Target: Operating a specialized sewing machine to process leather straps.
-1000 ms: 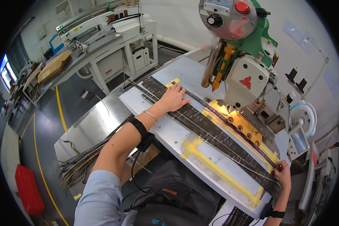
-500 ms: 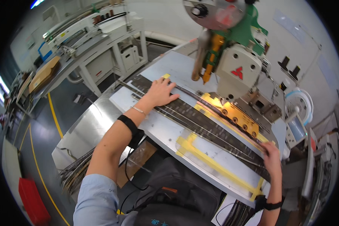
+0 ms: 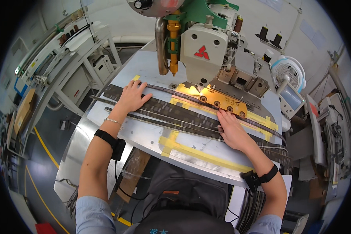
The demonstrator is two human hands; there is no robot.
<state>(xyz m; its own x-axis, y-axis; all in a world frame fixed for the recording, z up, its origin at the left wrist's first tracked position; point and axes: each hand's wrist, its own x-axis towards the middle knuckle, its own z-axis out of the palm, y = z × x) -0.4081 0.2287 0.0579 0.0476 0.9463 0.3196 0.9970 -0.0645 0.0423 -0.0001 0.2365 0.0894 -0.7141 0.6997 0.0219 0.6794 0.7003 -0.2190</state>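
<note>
Both hands lie flat, fingers released, on the dark strip (image 3: 171, 111): left hand (image 3: 132, 97) left of the sewing machine (image 3: 202, 46), right hand (image 3: 232, 130) below it.

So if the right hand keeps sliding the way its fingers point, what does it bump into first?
Probably the orange guide plate under the sewing machine head. The right hand lies flat on the dark strip, fingertips nearly touching that plate.

Both hands (image 3: 132, 97) (image 3: 232, 130) flat — fingers spread
</note>
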